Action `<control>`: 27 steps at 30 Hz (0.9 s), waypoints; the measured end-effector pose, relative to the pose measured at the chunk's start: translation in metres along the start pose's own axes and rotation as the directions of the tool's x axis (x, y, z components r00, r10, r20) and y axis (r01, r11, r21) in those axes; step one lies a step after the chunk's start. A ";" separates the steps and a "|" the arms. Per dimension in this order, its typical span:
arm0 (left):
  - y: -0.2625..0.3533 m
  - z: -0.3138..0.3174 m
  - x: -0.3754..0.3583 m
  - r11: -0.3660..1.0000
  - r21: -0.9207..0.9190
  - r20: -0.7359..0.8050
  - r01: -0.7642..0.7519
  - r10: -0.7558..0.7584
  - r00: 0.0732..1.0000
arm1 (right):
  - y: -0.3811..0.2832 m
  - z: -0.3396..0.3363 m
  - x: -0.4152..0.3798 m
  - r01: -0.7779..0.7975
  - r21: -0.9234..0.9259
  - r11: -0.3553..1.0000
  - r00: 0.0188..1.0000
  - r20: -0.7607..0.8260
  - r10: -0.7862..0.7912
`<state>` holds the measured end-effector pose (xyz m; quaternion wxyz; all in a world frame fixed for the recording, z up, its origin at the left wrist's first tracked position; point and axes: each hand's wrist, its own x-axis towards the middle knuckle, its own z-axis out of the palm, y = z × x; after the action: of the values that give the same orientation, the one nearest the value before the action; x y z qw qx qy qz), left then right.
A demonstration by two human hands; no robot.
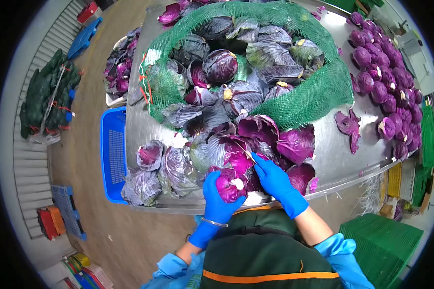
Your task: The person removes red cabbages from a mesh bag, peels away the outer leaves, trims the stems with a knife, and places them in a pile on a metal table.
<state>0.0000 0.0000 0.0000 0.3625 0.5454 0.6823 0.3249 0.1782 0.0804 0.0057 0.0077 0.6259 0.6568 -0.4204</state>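
The blue-gloved left hand (pixel 213 196) cradles a stripped red cabbage (pixel 230 187) at the near edge of the counter (pixel 329 166); the right hand (pixel 275 180), just beside it, grips what looks like a thin knife (pixel 249 154). Loose leaves (pixel 296 143) lie beyond. Trimming seems underway; a clean cut calls for steady support.

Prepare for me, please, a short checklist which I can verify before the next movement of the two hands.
1. Left hand supporting the purple cabbage: ok, its fingers are around the side.
2. Right hand holding the thin tool: ok, apparently a knife.
3. Cutting edge turned away from the left hand: cannot tell, too small to see.
4. Both hands covered: ok, blue gloves on each.
5. Left wrist free of loose items: not ok, a pale band sits over the glove.
6. Space around the cabbage clear: not ok, loose leaves crowd it.
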 end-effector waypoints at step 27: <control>0.087 -0.070 0.003 0.955 -0.103 -0.323 -0.279 0.234 0.917 | -0.063 -0.074 -0.048 -0.071 0.843 0.533 0.994 0.107 -0.037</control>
<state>-0.0152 0.0162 0.1098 0.2454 0.5450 0.6269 0.4998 0.1748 0.0918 0.1137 -0.2546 0.5334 0.3645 -0.7196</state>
